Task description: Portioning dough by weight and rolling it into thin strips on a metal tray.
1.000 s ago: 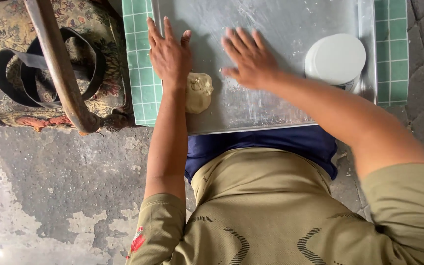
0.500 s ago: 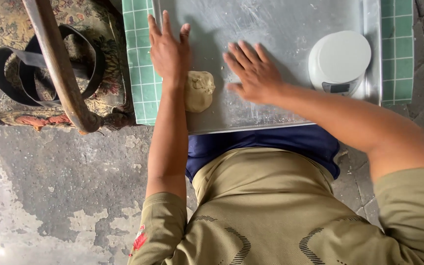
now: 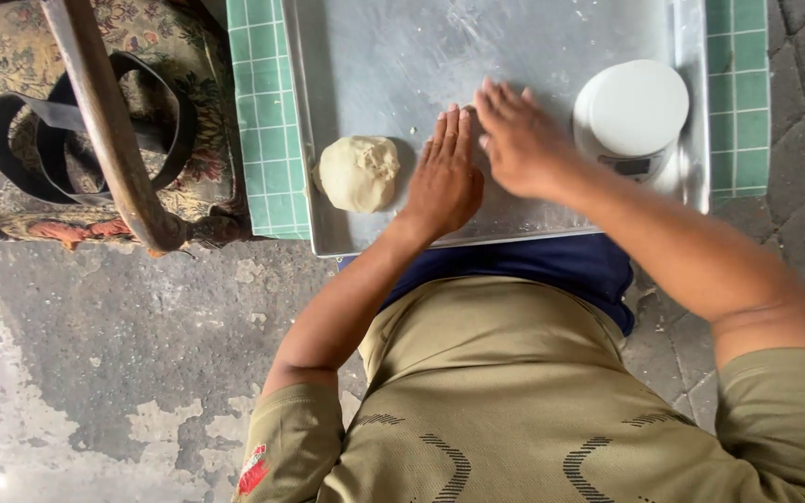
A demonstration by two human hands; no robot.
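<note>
Sliding inward, both hands have come together on the metal tray (image 3: 514,37) since a second ago. Head view: left hand (image 3: 444,177) flat, fingers straight, grasping nothing, now right of the dough ball (image 3: 358,172) instead of over it; dough sits uncovered, bottom-left of tray, just beside that hand. Right hand (image 3: 519,140) also flat and empty, touching the left one's fingertips. White scale (image 3: 634,116) stands close on the right. Flour-spreading looks underway, dough untouched.

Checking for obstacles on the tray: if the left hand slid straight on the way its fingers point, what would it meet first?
The left hand points up the floured metal tray. Its path looks free to the picture's top edge; the dough ball lies off to its side.
</note>
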